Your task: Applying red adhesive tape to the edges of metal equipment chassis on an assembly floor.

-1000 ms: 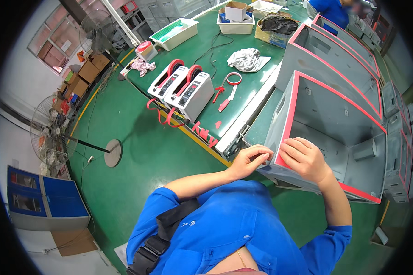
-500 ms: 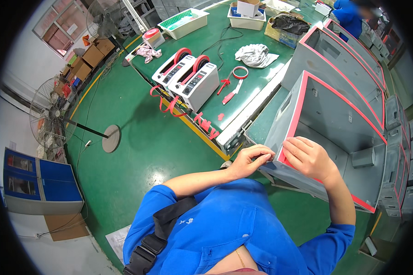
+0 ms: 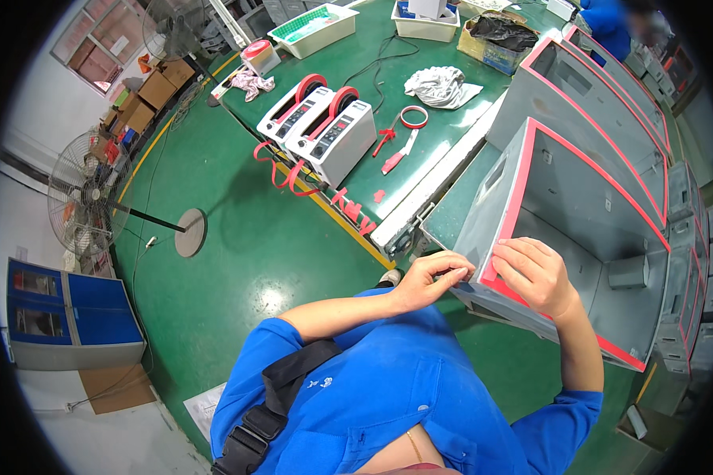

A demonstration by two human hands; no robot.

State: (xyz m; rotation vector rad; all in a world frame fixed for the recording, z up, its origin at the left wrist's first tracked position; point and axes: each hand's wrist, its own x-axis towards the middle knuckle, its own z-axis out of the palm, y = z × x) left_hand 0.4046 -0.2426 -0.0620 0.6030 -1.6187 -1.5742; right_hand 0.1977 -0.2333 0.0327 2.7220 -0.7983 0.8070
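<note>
An open grey metal box (image 3: 505,198) stands on its side at the right, its rim edged with red tape (image 3: 516,190). At the near corner of that rim, my left hand (image 3: 432,282) is closed in a pinch against the outer side; what its fingertips hold is hidden. My right hand (image 3: 535,273) has its fingers together and bent over the same corner, pressing on the red tape. The two hands are a short way apart, with the taped corner between them.
Two white tape dispensers (image 3: 334,146) with red rolls stand on the green table (image 3: 333,71). Beside them lie a red tape roll (image 3: 414,117), a knife (image 3: 401,154) and a white cloth (image 3: 440,87). More taped boxes (image 3: 578,103) stand behind. A floor fan (image 3: 91,194) is at left.
Both hands stay at the box corner; the right fingers have shifted very slightly. The view has moved a little, and the co-worker at the far right has shifted.
</note>
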